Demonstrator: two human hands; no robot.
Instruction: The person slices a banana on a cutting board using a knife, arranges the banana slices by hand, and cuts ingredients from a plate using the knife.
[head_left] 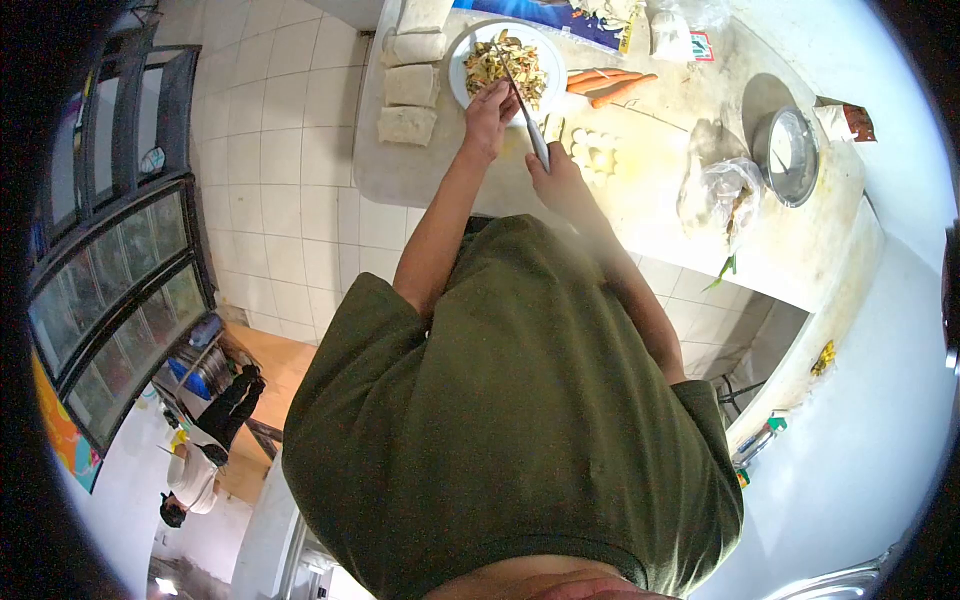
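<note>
My right hand [557,178] is wrapped round the grey handle of a knife [537,138], whose dark blade points up over a white plate [456,82]. Chopped mixed food [485,66] in yellow and brown pieces is heaped on that plate. At the plate's lower edge, my left hand [490,118] has its fingers bent close beside the blade; what they hold, if anything, is too small to tell. Several orange carrots [610,82] lie just right of the plate. Small pale round pieces [597,150] rest on the table to the right of my right hand.
Several pale folded slabs [408,85] line the left edge of the table [640,190]. On the right are a metal bowl [787,157] and a clear plastic bag [730,185]. A blue package [560,20] lies at the back. Another person [205,460] is far off at lower left.
</note>
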